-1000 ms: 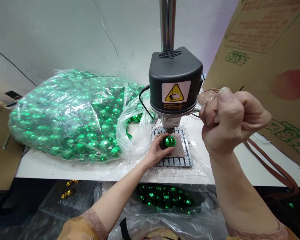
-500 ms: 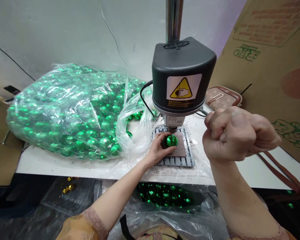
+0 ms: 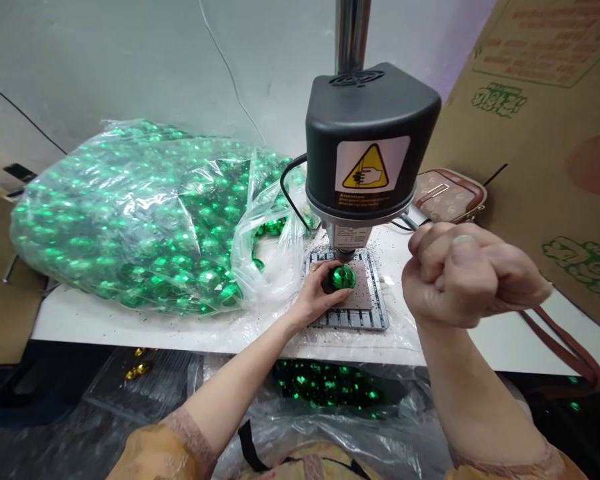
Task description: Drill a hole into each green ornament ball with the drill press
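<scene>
My left hand (image 3: 316, 293) is closed around a shiny green faceted ball (image 3: 343, 277), thumb at the near side and fingers at the far side. It holds the ball on a brown board (image 3: 363, 290) over the slotted grey base plate (image 3: 381, 313). Directly above is the black drill press (image 3: 373, 120), its bit reaching down to the top of the ball; how deep it goes is unclear. My right hand (image 3: 455, 273) is raised in a fist to the right of the drill head. A metal lever (image 3: 409, 221) runs from the drill into that fist, which hides its end.
A large clear bag (image 3: 130, 220) of green balls fills the left of the white table (image 3: 130, 330). More green balls (image 3: 325, 387) lie in plastic below the front edge. A patterned purse (image 3: 447, 193) and a cardboard box (image 3: 545, 153) stand at the right. Dark shavings dot the table.
My right fist has come down slightly along with the lever. My left hand keeps the green ball in the same place under the bit. The view has shifted a little.
</scene>
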Action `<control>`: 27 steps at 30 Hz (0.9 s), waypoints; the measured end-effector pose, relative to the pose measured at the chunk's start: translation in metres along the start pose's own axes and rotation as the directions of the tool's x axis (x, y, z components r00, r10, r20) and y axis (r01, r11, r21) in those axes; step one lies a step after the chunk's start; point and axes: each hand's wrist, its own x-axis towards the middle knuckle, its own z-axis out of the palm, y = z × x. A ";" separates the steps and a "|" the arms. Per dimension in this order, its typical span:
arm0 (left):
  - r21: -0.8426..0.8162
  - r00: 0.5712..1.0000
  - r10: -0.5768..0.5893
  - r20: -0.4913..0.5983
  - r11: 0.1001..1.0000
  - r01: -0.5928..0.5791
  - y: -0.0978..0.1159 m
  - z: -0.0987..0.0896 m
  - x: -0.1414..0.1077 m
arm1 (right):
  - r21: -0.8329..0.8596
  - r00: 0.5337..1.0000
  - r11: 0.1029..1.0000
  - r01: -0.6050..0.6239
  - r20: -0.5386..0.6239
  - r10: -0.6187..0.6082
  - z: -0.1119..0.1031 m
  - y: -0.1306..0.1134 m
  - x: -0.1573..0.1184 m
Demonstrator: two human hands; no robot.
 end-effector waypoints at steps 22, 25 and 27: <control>-0.090 0.998 -0.033 -0.043 0.996 0.029 0.006 0.007 -0.002 | -0.041 0.985 0.986 -0.160 -0.063 0.158 0.011 -0.007 0.019; -0.109 0.984 -0.039 -0.176 0.994 0.019 0.012 0.011 -0.009 | -0.077 0.932 0.930 -0.361 -0.080 0.355 0.020 -0.010 0.041; 0.030 0.949 0.014 -0.314 1.000 -0.004 0.017 0.011 -0.023 | -0.077 0.912 0.909 -0.409 -0.069 0.404 0.021 -0.009 0.048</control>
